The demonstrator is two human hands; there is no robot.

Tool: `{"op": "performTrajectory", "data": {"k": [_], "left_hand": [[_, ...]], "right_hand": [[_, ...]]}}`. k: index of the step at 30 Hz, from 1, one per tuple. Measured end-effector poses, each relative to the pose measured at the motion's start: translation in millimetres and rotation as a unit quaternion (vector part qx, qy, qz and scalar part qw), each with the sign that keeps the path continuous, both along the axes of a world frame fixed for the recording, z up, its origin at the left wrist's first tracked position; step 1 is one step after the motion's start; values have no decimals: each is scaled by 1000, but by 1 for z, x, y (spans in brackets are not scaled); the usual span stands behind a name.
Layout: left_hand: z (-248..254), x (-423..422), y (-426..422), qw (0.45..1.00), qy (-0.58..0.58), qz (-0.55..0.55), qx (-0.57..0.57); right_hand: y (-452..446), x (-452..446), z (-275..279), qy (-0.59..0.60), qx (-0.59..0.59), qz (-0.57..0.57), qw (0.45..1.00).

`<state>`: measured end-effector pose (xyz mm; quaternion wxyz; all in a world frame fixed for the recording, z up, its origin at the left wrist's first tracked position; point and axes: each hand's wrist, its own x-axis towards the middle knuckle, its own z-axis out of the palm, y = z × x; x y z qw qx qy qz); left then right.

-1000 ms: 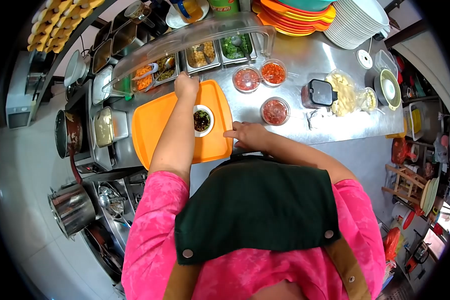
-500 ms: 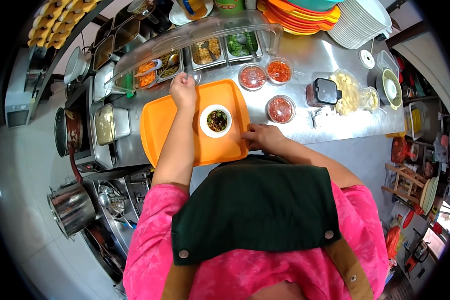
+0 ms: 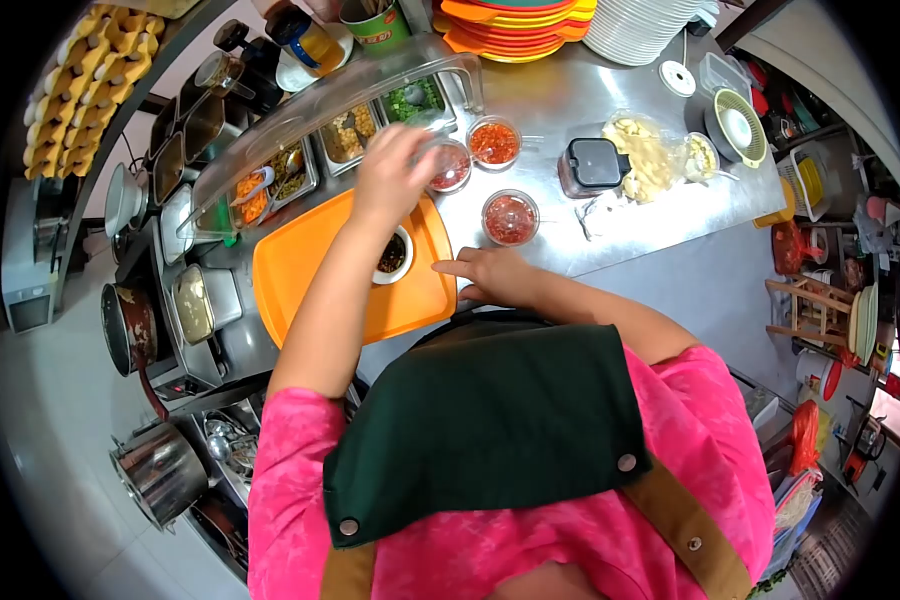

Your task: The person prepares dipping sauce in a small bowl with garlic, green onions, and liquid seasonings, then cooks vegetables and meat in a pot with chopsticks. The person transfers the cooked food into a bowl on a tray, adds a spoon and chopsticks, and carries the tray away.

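An orange tray rests on the steel counter with a small white bowl of dark sauce and green bits, partly hidden behind my left forearm. My left hand is raised over the tray's far edge, beside a clear cup of red chopped sauce. Its fingers are smeared by motion, and whether they hold anything is unclear. At the tray's right edge is my right hand, index finger stretched onto the rim and the other fingers curled at it.
Metal tubs of chickpeas, chopped greens and shredded carrot sit under a clear cover. More red sauce cups, a black-lidded container and a bag of pale food stand to the right. Stacked plates are behind.
My left hand has moved right from the tray's far edge toward the red sauce cups. My right hand stays at the tray's right edge. The whole view has shifted and turned.
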<state>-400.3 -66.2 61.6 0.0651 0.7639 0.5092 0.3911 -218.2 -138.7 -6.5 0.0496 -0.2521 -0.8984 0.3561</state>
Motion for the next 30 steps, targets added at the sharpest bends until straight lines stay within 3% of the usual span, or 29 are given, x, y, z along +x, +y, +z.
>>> {"op": "performTrajectory", "data": {"k": [4, 6, 11, 15, 18, 25, 28, 30], "left_hand": [[-17, 42, 64, 993, 59, -97, 37], [-26, 52, 76, 975, 168, -144, -23], [-34, 60, 79, 956, 215, -182, -76], [-37, 60, 80, 959, 196, -186, -90], [-36, 59, 80, 949, 200, -165, -179], [-35, 57, 81, 941, 166, -151, -255], [-45, 58, 75, 919, 53, -184, -344], [-38, 48, 62, 976, 54, -115, -174]], "right_hand": [[-2, 27, 9, 65, -6, -48, 997], [-4, 42, 10, 109, -5, -87, 990], [-15, 75, 18, 133, -38, -162, 977], [-18, 92, 22, 120, -52, -194, 972], [-18, 96, 23, 111, -47, -209, 971], [-8, 93, 37, 118, -30, -181, 976], [-5, 83, 52, 145, -28, -187, 971], [-1, 71, 60, 174, -40, -167, 970]]}}
